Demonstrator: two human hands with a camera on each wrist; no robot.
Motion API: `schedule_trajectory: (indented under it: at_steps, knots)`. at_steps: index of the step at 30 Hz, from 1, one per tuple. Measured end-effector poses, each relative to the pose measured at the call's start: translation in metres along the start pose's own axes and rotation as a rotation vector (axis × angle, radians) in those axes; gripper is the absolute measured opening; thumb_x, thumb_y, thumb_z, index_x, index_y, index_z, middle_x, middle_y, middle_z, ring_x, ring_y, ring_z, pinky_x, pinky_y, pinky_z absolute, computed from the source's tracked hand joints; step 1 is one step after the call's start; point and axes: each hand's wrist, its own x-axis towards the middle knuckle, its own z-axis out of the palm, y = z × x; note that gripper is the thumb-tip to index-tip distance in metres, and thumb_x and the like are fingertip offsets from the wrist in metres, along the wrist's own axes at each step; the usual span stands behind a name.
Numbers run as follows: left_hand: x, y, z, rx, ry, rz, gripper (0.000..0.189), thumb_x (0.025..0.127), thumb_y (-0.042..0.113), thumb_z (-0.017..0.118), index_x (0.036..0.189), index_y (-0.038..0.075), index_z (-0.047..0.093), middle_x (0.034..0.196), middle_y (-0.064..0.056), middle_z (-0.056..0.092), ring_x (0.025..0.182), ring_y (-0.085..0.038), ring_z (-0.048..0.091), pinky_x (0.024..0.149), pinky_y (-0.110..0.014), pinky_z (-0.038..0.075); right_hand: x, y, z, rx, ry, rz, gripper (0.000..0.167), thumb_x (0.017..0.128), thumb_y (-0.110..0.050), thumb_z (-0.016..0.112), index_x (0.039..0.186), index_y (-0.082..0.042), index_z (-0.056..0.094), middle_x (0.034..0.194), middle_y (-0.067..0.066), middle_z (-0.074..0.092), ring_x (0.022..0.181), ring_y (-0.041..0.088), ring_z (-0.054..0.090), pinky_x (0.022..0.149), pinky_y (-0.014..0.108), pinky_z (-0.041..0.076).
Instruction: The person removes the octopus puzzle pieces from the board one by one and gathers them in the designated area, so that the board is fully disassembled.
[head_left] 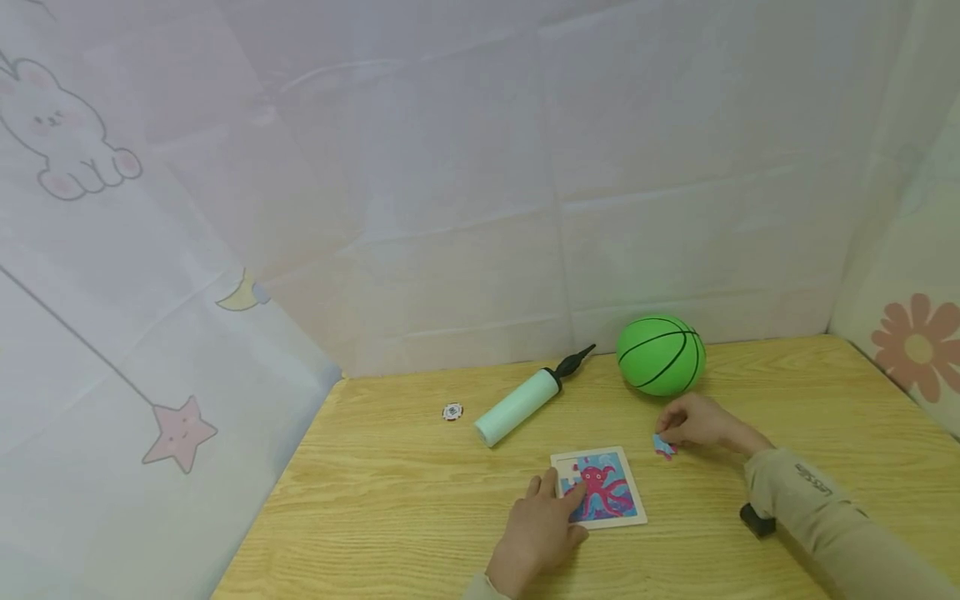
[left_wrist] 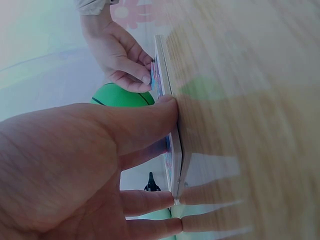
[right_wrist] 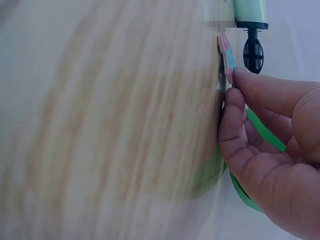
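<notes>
Toward the lower right of the head view, the person's right hand [head_left: 697,421] has thumb and fingers drawn together in a pinch on a small blue and pink puzzle piece [head_left: 663,446], near the right side of the puzzle board [head_left: 621,522]. At lower centre the left hand [head_left: 536,529] lies over the board's left side, fingers fairly straight, pressing on it rather than clutching. A pale gap shows at the board's upper left. Higher up on the desk [head_left: 375,500] I can see a green ball [head_left: 661,357], a hand pump [head_left: 521,406] and a round chip [head_left: 452,412].

Through the left wrist view, the board runs edge-on down the middle, the thumb against its rim; the right hand and its piece sit at upper left.

On the right wrist view, right of centre near the top, the piece juts from the fingertips, held by one end; I can't tell whether it touches the desk. I'd judge it light, thin and stiff, a little slippery on its faces, its knobs easiest to damage; opposite edges look the safest hold. The board seems light enough to slide unless steadied by its rim.
</notes>
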Motion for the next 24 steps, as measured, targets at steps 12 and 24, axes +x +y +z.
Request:
schedule_trajectory:
  at_steps: [12,24]
  knots:
    - [0.0011,-0.0007,0.0013,-0.007,-0.011,-0.003,0.055,0.090,0.044,0.062,0.142,0.033,0.047,0.141,-0.012,0.041,0.126,-0.031,0.044,0.083,-0.042,0.051,0.0019,0.0014,0.0051,-0.105,0.057,-0.023,0.007,0.081,-0.008,0.074,0.084,-0.002,0.071,0.076,0.001,0.067,0.069,0.011,0.058,0.059,0.024,0.048]
    - [0.0007,0.0004,0.0000,-0.015,-0.019,-0.017,0.055,0.090,0.044,0.062,0.142,0.034,0.046,0.143,-0.012,0.041,0.128,-0.033,0.043,0.085,-0.044,0.051,0.0027,0.0003,0.0057,-0.170,0.084,-0.018,0.006,0.082,-0.011,0.074,0.084,-0.005,0.071,0.077,-0.002,0.066,0.073,0.013,0.058,0.063,0.027,0.048]
